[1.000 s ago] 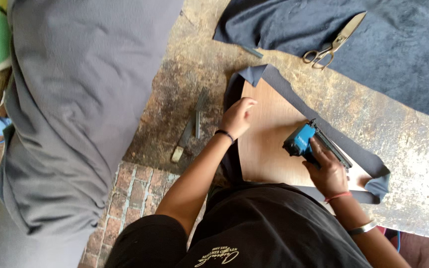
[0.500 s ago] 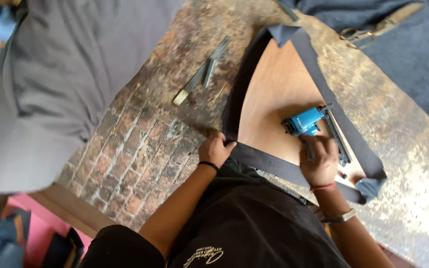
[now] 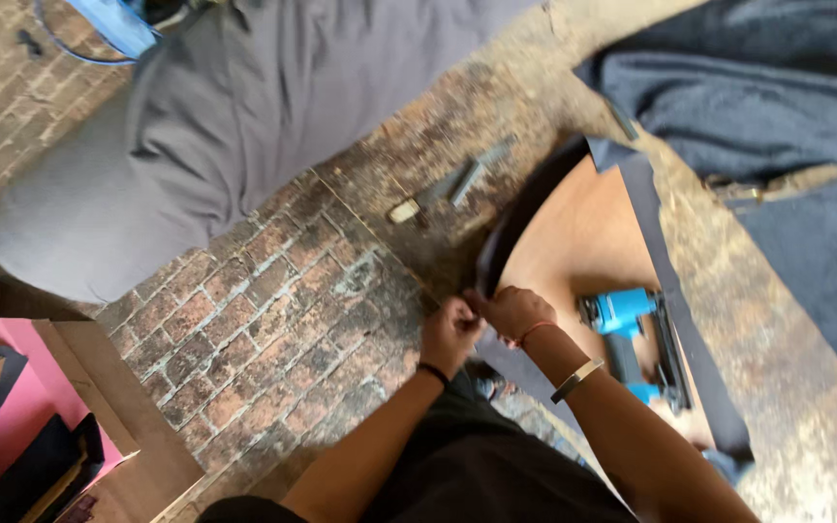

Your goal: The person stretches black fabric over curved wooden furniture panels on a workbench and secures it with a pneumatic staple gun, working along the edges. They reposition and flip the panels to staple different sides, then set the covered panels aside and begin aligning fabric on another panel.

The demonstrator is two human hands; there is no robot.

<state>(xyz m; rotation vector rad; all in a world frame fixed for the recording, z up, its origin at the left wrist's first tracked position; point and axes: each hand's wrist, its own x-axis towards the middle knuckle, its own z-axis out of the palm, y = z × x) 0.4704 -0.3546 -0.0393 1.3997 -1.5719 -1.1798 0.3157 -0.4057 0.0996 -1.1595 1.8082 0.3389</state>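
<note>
A curved brown wooden panel (image 3: 583,232) lies on a worn worktop, edged with dark grey fabric (image 3: 511,228). My left hand (image 3: 449,329) and my right hand (image 3: 513,312) are close together at the panel's near left edge, both pinching the dark fabric there. A blue staple gun (image 3: 632,324) lies on the panel just right of my right wrist, with no hand on it. My right wrist wears a metal bangle and a red thread, my left a black band.
A large grey cloth (image 3: 244,107) covers the upper left. Dark blue-grey fabric (image 3: 777,97) with scissors (image 3: 767,184) on it lies at upper right. Small metal tools (image 3: 457,184) rest on the worktop. A brick floor (image 3: 244,329) and a pink box (image 3: 12,416) are at left.
My right hand has let go of the staple gun, which now lies on the panel, and moved left to join my left hand on the fabric edge. The view has shifted.
</note>
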